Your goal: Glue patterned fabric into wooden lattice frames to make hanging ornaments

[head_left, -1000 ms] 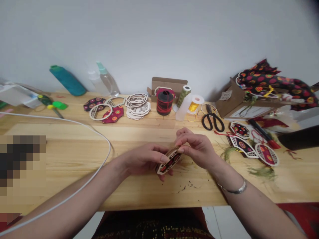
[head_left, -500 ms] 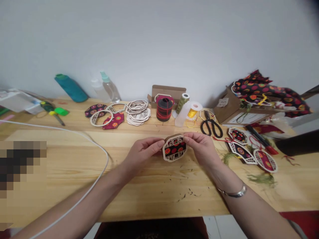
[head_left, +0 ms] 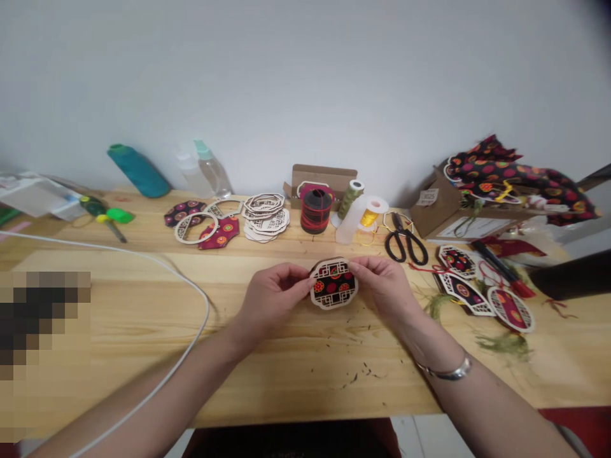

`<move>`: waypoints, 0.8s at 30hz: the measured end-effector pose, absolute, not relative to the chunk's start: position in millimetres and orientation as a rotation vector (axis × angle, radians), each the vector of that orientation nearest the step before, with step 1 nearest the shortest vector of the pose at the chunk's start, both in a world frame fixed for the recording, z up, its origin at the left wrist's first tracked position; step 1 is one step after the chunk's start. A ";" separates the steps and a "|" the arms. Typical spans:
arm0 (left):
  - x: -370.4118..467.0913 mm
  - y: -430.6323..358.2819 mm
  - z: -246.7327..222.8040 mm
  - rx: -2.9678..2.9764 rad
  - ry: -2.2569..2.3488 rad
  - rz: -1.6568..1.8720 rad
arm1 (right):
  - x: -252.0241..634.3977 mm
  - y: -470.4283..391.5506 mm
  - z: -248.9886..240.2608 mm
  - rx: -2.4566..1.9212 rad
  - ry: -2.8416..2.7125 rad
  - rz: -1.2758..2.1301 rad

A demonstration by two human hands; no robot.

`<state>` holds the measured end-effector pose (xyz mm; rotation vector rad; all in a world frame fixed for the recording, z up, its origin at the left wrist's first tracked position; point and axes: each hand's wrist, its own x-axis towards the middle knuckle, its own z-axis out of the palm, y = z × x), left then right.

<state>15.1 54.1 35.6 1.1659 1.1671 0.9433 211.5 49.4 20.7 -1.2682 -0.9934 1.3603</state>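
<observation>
Between my two hands, above the wooden table, is a small ornament [head_left: 334, 284]: a pale lattice-cut wooden frame with black, red and orange patterned fabric showing through. My left hand [head_left: 277, 289] pinches its left edge between thumb and fingers. At the upper right edge, the thumb and fingertips of my right hand [head_left: 379, 277] grip it too. The patterned face is turned up toward me. A silver bracelet [head_left: 446, 370] sits on my right wrist. Small dark scraps [head_left: 360, 375] lie on the table below the ornament.
Behind my hands stand a black spool with red cord [head_left: 316, 211], a yellow thread spool [head_left: 371, 211], black-handled scissors [head_left: 405, 242] and stacked wooden cutouts [head_left: 265, 216]. Finished-looking ornaments [head_left: 510, 308] and a cardboard box [head_left: 443, 200] are at the right. A white cable [head_left: 203, 289] crosses my left forearm.
The ornament has turned slightly, so its patterned face now shows more squarely and less of its side edge is visible. Both hands keep their hold, with small finger shifts.
</observation>
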 end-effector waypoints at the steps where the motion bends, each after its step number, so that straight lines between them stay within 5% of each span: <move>1: 14.9 54.5 36.3 1.162 1.180 0.928 | 211.7 49.3 20.2 -1.267 -0.992 1.365; 24: 10.3 62.6 36.4 1.273 1.372 0.679 | 217.8 53.7 15.5 -1.582 -1.427 1.057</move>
